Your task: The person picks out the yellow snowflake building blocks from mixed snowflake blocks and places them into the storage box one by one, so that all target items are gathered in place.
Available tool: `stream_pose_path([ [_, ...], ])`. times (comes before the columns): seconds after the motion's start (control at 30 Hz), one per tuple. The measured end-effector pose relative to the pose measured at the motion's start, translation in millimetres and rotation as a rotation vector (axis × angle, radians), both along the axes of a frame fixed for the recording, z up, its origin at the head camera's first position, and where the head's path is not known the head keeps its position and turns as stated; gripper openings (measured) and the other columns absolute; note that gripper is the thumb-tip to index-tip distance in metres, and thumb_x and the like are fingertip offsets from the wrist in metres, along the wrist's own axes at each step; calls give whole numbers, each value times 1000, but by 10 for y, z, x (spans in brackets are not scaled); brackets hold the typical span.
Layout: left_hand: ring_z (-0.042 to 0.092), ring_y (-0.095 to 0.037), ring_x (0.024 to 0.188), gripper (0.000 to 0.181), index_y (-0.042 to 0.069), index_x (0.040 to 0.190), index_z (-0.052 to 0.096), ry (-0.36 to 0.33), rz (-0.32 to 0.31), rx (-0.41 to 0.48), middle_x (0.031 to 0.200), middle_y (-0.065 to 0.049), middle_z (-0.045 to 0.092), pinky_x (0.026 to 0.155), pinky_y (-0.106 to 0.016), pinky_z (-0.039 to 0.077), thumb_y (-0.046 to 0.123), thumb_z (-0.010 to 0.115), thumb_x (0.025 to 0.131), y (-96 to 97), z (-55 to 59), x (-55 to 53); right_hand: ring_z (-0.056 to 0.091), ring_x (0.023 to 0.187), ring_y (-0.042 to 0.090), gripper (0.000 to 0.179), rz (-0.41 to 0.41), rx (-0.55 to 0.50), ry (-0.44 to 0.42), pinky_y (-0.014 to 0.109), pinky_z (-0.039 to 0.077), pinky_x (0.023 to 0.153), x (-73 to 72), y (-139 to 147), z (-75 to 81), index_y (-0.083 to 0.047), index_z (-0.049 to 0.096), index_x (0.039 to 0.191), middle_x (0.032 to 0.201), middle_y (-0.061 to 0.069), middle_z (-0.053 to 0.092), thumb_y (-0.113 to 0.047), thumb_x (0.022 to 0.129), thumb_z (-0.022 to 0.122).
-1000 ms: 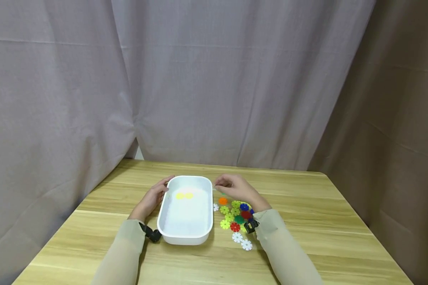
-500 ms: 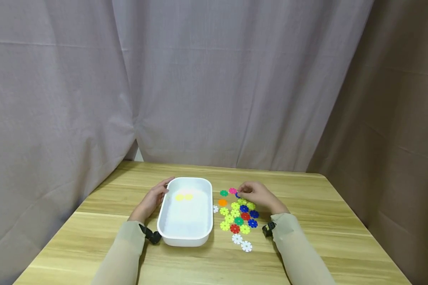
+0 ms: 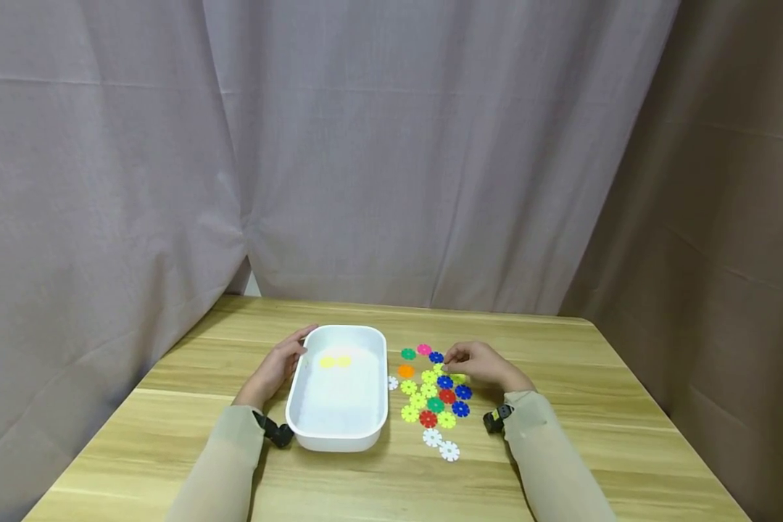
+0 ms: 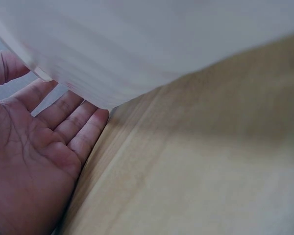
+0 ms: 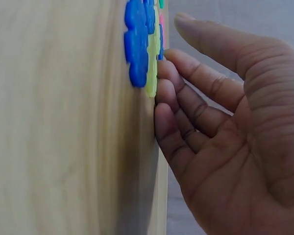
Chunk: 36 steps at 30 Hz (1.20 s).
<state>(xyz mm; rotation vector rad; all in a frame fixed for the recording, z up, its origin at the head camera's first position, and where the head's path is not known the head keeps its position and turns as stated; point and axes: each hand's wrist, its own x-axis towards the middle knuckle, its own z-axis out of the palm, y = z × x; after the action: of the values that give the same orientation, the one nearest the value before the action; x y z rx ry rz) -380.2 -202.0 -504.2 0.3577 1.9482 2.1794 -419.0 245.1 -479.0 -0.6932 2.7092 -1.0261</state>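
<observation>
A white rectangular tray [image 3: 336,441] stands on the table with two yellow snowflake discs [image 3: 336,362] lying inside it. My left hand [image 3: 278,370] rests against the tray's left side, its fairly straight fingers [image 4: 71,115] touching the outer wall. To the right of the tray lies a spread of plastic snowflake discs in several colours. Over the far right of that spread is my right hand [image 3: 481,364], fingertips down at the table beside a yellow-green disc [image 5: 152,63]. Its thumb stands apart from the bent fingers, and nothing shows between them. A blue disc [image 3: 436,357] lies just left of the fingertips.
An orange disc [image 3: 406,371] and a white disc [image 3: 393,383] lie close to the tray's right wall. Two white discs [image 3: 440,444] are nearest the front. Grey curtains [image 3: 365,145] hang behind the wooden table [image 3: 594,420].
My right hand has moved right and nearer, from beside the tray's far right corner, past the blue disc, to the yellow-green discs. The left hand stays at the tray.
</observation>
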Motion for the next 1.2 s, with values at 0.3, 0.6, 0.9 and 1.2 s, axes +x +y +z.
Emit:
stream_pose_path([
  [0.3,34,-29,144,68,12,159,30,6,5,-6,164,-8,25,107,-29,42,9,41,92,5,-3,3,53,79,16,25,-15,50,15,31,47,71,29,-95,-19,-5,66,99,87,2,61,-25,88,77],
  [0.6,35,-31,143,68,13,159,30,0,0,-14,163,-11,29,113,-39,37,10,40,92,15,5,16,51,76,17,26,-28,28,-10,29,45,69,45,-128,-28,-2,63,98,85,4,58,-22,88,78],
  [0.9,36,-32,143,67,13,159,30,4,-1,-6,162,-11,30,111,-38,40,9,40,93,7,8,14,51,74,17,27,-65,39,3,31,45,69,12,-160,-55,-3,63,95,84,4,58,-22,87,79],
  [1.2,37,-34,142,68,11,160,28,7,-11,-2,161,-14,31,107,-35,43,8,39,92,5,2,14,51,76,17,28,-81,29,-19,29,45,69,1,-165,-79,-2,61,95,86,4,57,-21,86,80],
])
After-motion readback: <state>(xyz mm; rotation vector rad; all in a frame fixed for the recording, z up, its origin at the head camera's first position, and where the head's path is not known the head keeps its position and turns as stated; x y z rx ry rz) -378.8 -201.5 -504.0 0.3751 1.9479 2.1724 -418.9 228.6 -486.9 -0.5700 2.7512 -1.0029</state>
